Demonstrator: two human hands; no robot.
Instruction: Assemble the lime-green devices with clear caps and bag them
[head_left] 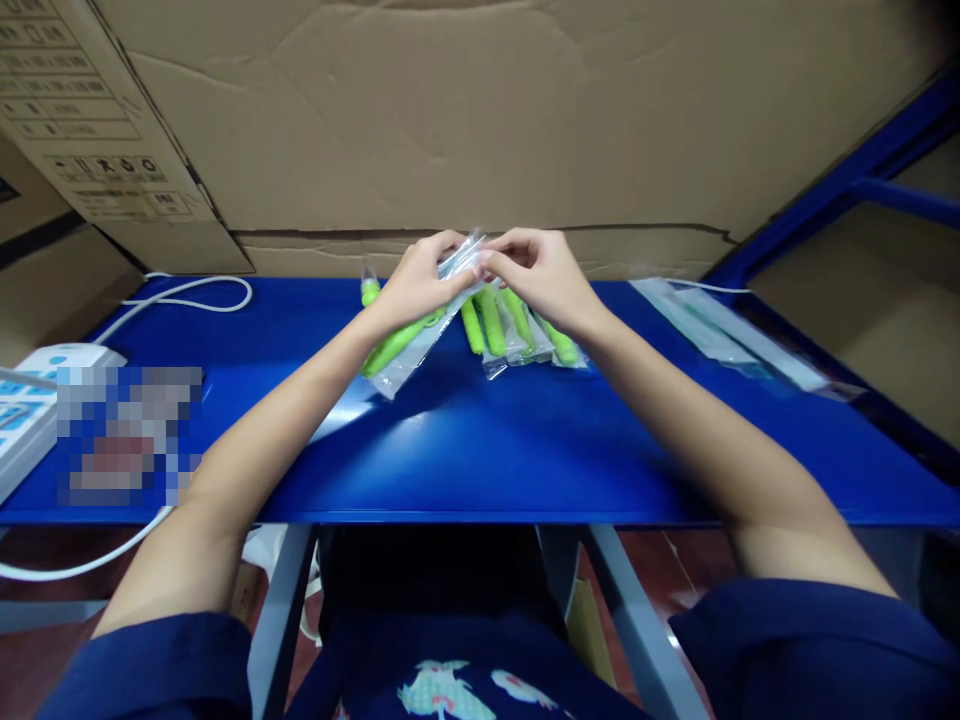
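Note:
Both my hands meet above the far middle of the blue table (480,450). My left hand (420,280) and my right hand (540,275) pinch the top end of a clear plastic bag (420,345) that holds a bright green stick-shaped item (394,345); the bag hangs down to the left, its lower end on the table. Under my right hand lie several more bagged green items (510,325), fanned out side by side. Another green item (370,290) with a clear cap shows just behind my left wrist.
Empty clear bags (720,325) lie in a strip at the far right of the table. A white power strip (37,400) with a white cable (195,295) sits at the left. Cardboard boxes (480,120) stand close behind the table, a blue rack frame (847,180) at the right.

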